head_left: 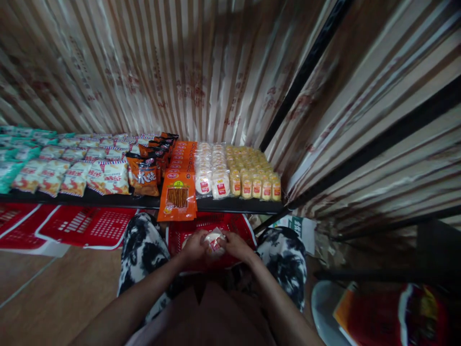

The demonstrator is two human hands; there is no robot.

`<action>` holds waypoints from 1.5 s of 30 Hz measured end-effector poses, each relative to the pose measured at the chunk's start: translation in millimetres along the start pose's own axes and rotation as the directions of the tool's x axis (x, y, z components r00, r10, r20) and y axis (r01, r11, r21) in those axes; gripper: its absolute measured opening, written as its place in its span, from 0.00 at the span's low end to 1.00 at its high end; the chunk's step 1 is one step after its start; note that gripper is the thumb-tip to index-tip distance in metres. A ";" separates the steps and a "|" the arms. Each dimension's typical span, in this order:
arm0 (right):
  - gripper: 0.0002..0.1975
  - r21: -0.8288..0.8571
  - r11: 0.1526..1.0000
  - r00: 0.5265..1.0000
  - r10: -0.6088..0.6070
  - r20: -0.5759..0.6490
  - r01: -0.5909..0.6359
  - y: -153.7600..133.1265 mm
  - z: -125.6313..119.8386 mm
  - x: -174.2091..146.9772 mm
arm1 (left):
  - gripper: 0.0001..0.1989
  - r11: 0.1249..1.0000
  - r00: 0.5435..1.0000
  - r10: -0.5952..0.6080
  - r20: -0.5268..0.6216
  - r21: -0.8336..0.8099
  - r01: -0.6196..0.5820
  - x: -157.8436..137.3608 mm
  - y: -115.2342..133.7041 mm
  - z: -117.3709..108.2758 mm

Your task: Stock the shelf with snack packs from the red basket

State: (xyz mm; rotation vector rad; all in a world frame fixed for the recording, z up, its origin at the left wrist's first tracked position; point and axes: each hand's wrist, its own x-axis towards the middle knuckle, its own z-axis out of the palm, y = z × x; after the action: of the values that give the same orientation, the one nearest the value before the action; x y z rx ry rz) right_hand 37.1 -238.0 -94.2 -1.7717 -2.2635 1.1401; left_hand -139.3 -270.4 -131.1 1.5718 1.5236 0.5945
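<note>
Between my knees, my left hand (194, 247) and my right hand (235, 245) both close on a white snack packet (215, 240) with a red label. Under the hands is a red shopping basket (237, 226), which my forearms partly cover. Just beyond, on a low black shelf (230, 205), stand rows of similar white packets (220, 185). Small yellow packets (256, 185) line up to their right. Left of them, orange stick-snack bags (177, 192) overhang the shelf's front edge.
Orange-black bags (146, 173), white chip bags (108, 177) and green bags (10, 173) fill the shelf's left part. More red baskets (86, 226) are below. Black metal posts (302, 77) slant at the right, beside striped sheeting (201, 62). A pale basin (326, 307) stands lower right.
</note>
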 end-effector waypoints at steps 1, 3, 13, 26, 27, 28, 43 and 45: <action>0.15 0.024 1.000 1.000 -0.002 -0.010 0.002 1.4 -1.6 -1.7 | 0.16 0.999 1.000 -0.021 -0.005 -0.029 0.020 -1.3 2.5 0.2; 0.15 0.129 0.991 0.998 -0.019 -0.060 0.027 3.8 -3.9 -4.1 | 0.16 0.995 0.998 -0.057 -0.027 -0.088 0.054 -4.2 7.7 -1.0; 0.22 0.778 0.605 0.972 0.028 -0.235 0.171 0.9 -1.4 -6.9 | 0.14 0.901 0.990 -0.096 -0.101 -0.432 0.044 -16.4 40.2 -11.3; 0.37 0.822 0.528 0.977 -0.110 -0.185 0.215 -13.7 0.1 -14.7 | 0.11 0.961 0.968 -0.011 -0.251 -0.269 -0.059 3.1 55.0 -44.0; 0.39 0.759 0.597 0.963 -0.106 -0.247 0.260 -14.9 0.1 -15.2 | 0.11 0.973 0.979 0.055 -0.198 -0.210 -0.097 4.6 56.0 -47.9; 0.40 0.674 0.671 0.940 -0.111 -0.322 0.310 -15.6 0.1 -15.3 | 0.11 0.980 0.983 0.118 -0.142 -0.145 -0.139 5.8 57.5 -51.5; 0.19 0.487 0.810 0.920 -0.155 -0.360 0.327 -5.0 14.8 -2.1 | 0.15 0.964 0.972 0.235 0.028 0.118 -0.237 10.9 64.3 -67.2; 0.20 0.629 0.722 0.935 -0.069 -0.347 0.287 -8.3 12.9 -1.3 | 0.15 0.973 0.978 0.206 -0.019 0.107 -0.203 9.4 64.1 -70.6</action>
State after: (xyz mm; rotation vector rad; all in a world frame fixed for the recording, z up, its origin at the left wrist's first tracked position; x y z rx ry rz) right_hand 24.9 -246.3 -98.4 -1.2802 -1.5088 1.3099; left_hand -159.3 -237.9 -43.1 1.8222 1.4443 0.6641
